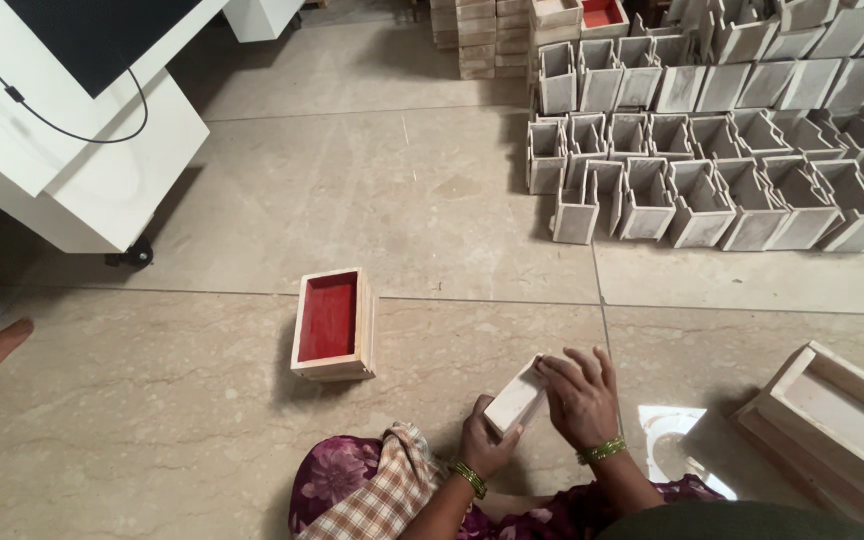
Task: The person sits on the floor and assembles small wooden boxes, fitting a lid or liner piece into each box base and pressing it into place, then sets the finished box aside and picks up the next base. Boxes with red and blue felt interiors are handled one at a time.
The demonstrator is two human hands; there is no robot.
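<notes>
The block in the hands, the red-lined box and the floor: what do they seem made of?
Block: pale, unpainted wood by the look, matte and square-edged. Red-lined box: bare light wood walls, with the inside bottom apparently painted or lined red. Floor: large beige stone or ceramic tiles with grout lines and a slight sheen.

light: soft, even | shadows: soft | glare: floor | focus: sharp
</notes>
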